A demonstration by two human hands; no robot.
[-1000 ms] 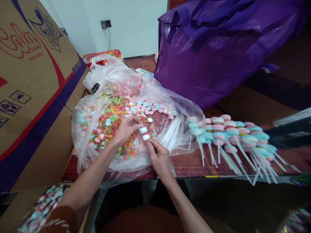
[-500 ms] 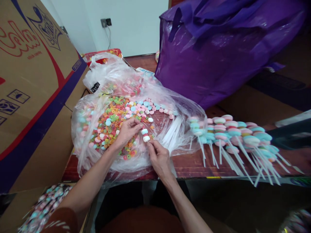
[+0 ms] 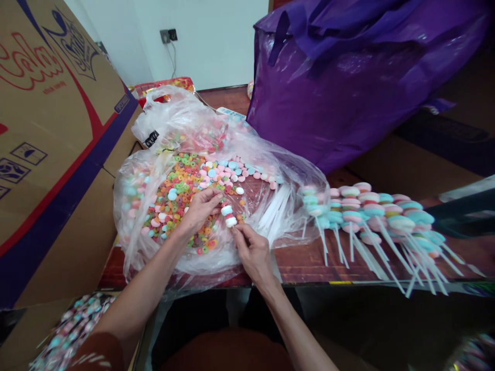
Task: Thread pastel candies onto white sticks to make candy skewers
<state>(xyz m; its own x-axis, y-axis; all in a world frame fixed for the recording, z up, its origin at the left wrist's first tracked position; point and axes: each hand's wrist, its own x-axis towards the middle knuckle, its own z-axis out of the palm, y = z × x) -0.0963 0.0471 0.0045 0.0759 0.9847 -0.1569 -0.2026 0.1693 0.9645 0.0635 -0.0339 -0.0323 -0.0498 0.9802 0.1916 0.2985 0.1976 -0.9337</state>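
Note:
A candy skewer [image 3: 228,211] of white, pale blue and red sweets stands out over the candy pile, its lower stick pinched in my right hand [image 3: 253,252]. At its upper end, my left hand [image 3: 203,206] has thumb and fingers pressed together; what they hold is too small to make out. Under and around my left hand lie many small coloured ring candies [image 3: 181,180]. Pink, blue and white marshmallow-like candies [image 3: 232,167] are spread behind the skewer. All these sit in an opened clear plastic bag [image 3: 131,252]. Loose white sticks [image 3: 276,211] lie right of my hands.
Several finished-looking candy skewers [image 3: 371,211] are heaped on the right of the table [image 3: 309,270], sticks over the front edge. A large purple bag [image 3: 328,103] stands behind. At left rises a cardboard box [image 3: 69,154]; more wrapped candies [image 3: 73,324] are below it.
The candy skewer and both hands have shifted slightly left. My left fingertips have drawn back a little from the skewer's top. My right hand keeps its pinch on the stick.

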